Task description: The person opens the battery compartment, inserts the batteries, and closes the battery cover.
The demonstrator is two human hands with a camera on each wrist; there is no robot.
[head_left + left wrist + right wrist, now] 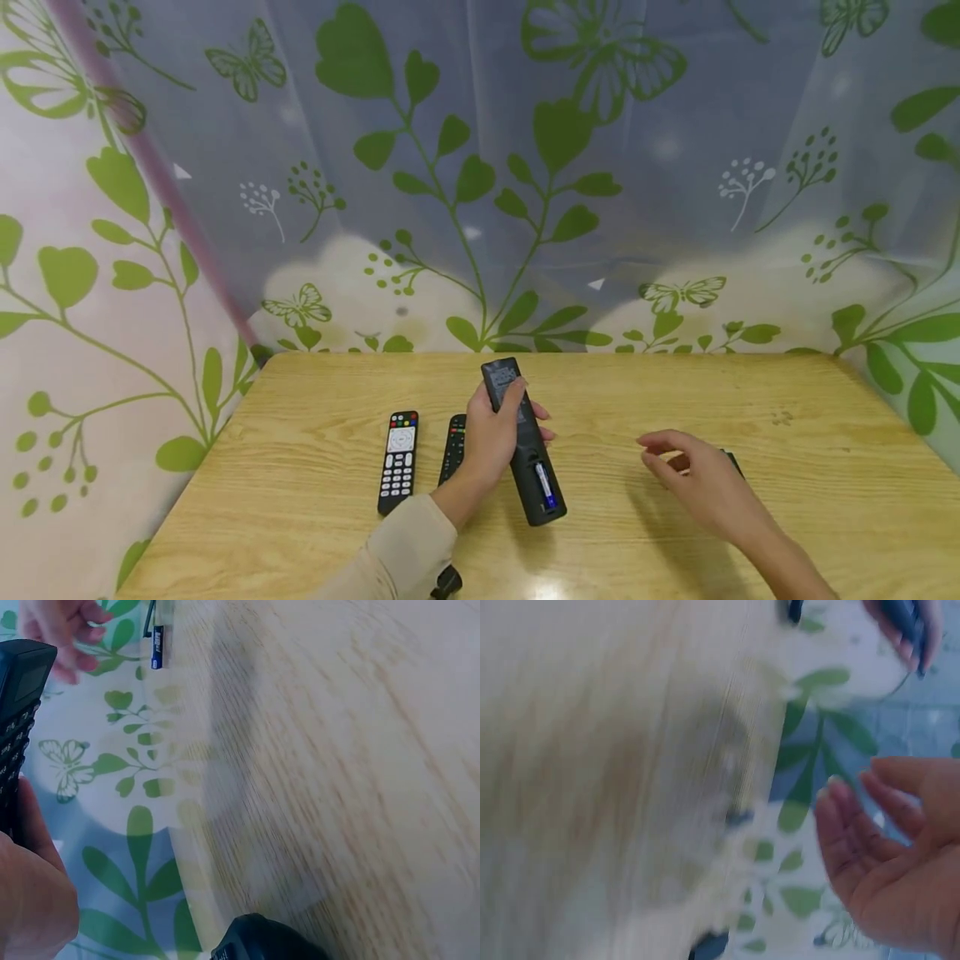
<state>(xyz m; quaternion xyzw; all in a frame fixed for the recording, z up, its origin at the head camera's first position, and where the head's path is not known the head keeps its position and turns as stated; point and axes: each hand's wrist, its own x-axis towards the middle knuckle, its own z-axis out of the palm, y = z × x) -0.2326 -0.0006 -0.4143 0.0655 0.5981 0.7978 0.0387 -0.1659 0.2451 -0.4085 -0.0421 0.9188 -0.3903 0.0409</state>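
My left hand grips a black remote control above the table, thumb along its back. The back faces up in the head view, and a blue and white battery sits in its uncovered battery compartment. In the left wrist view the remote's button side shows. Off to the right, my right hand hovers over the table with loosely bent fingers and nothing between them. A dark thing peeks out behind it, mostly hidden. The left wrist view shows a battery lying near the right hand.
A black remote with white buttons lies on the wooden table at the left. Another black remote lies beside it, partly covered by the left hand and forearm. A dark object pokes out below the left sleeve. Patterned curtain hangs behind the table.
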